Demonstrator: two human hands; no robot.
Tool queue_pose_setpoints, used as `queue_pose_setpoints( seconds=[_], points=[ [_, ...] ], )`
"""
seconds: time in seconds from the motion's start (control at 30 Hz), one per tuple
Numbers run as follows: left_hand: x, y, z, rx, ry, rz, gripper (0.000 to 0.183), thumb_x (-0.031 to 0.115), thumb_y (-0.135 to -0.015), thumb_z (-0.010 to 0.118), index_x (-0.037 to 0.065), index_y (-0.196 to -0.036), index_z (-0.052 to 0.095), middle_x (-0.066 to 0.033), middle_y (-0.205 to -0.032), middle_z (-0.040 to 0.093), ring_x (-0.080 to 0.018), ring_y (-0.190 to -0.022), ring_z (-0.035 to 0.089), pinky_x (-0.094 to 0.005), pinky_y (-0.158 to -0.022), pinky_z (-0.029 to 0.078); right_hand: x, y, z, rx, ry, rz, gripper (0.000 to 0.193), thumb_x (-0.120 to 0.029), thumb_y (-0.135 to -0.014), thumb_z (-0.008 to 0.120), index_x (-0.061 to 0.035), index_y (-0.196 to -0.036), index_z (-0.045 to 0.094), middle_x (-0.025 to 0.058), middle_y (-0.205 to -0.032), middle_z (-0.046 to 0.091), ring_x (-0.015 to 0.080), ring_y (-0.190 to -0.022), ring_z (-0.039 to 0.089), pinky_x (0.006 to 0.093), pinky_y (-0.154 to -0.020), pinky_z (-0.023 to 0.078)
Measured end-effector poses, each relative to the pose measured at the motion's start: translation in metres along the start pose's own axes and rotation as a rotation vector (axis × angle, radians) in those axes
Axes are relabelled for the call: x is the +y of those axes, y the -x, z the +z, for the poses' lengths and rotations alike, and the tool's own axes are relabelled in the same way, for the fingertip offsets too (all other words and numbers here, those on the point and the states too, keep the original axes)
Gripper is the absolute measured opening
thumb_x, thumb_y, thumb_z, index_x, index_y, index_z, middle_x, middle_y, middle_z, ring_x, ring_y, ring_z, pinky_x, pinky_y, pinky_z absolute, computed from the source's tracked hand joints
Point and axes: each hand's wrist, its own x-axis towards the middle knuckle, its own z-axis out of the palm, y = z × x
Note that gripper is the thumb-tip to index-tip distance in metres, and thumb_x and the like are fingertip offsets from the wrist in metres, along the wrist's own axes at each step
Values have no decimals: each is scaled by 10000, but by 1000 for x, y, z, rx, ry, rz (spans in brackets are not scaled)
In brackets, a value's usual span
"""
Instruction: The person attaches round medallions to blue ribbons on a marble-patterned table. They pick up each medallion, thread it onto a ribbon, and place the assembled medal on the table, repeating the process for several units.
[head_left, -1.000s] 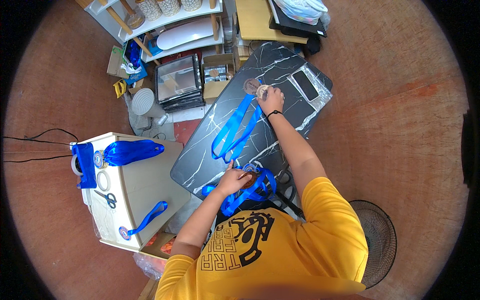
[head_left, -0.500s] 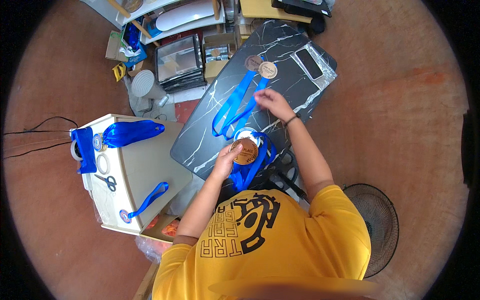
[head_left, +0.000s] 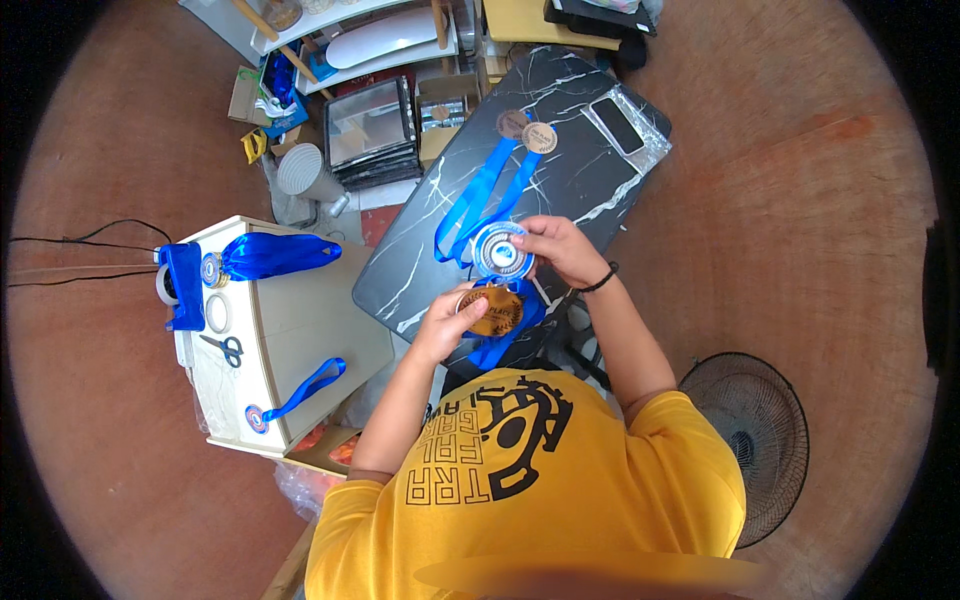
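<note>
My left hand [head_left: 443,326] grips a bronze-coloured medal [head_left: 497,314], thumb across its printed face; part of another disc may lie behind it. Just above, my right hand [head_left: 566,250] pinches a round silver, white and blue medal [head_left: 497,252] at its right edge. Blue ribbon [head_left: 492,353] hangs below the bronze medal toward my lap. Farther off on the black marbled table [head_left: 400,275], a brown medal [head_left: 511,124] and a paler tan medal [head_left: 541,139] lie side by side, their blue ribbons [head_left: 478,192] trailing toward me.
A phone [head_left: 617,124] rests on clear plastic at the table's far right. The white cabinet [head_left: 325,315] at left holds ribboned medals [head_left: 285,257], a tape roll [head_left: 217,313], scissors [head_left: 228,350] and a tape dispenser [head_left: 183,285]. A fan [head_left: 748,450] stands at right.
My right hand has left the ribbon on the table, come back toward me and taken hold of the silver and blue medal. That medal is lifted clear above the bronze one.
</note>
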Motion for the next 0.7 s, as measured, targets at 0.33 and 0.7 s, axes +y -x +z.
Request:
queue_pose_setpoints(
  seconds=[0.33,0.7],
  points=[
    [58,31,25,-9,-335,357,279,192,-928,558,-23,-1067,669,-187,-1366,448,-286,-1228,464,-392,-1036,344,-60,53,23,539,1249,-1143,324,-29,-651,684,-160,-941,745,42,-860,570,211,-766,548,327,-776,422],
    [78,48,54,-41,86,299,384,219,-964,506,-84,-1197,543,-150,-1276,490,-218,-1139,509,-340,-970,392,-50,59,40,431,1278,-1521,441,26,-585,689,-125,-996,738,49,-953,498,217,-845,600,259,-631,518]
  ],
)
